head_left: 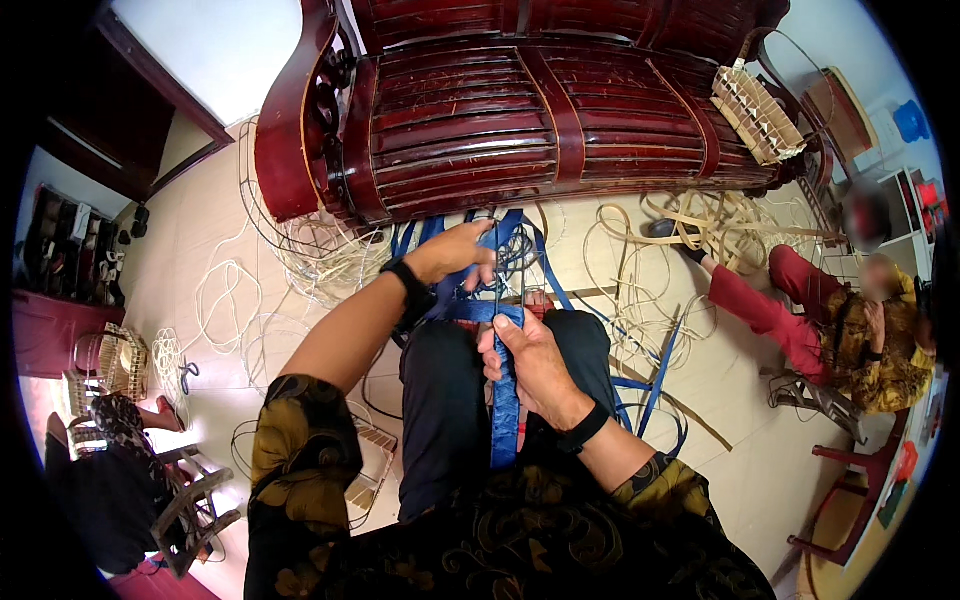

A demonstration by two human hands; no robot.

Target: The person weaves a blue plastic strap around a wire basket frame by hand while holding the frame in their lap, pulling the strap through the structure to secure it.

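Between my knees a wide blue woven strip (506, 432) hangs down toward my lap, with a crosswise blue piece to its left. My right hand (540, 365) is closed on this strip, thumb pressed on its upper part. Beyond it, my left hand (458, 255) reaches over the work with its fingers apart, beside thin dark wires and a bundle of loose blue strips (403, 238). Whether its fingertips touch a wire or strip I cannot make out. The lower part of the work is partly hidden by my hands and legs.
A dark red wooden bench (460, 120) stands ahead, with a woven basket (758, 115) on its right end. Pale cane-like strips (735, 222) lie tangled on the floor. One person sits at the right (870, 340), another at the left (110, 490).
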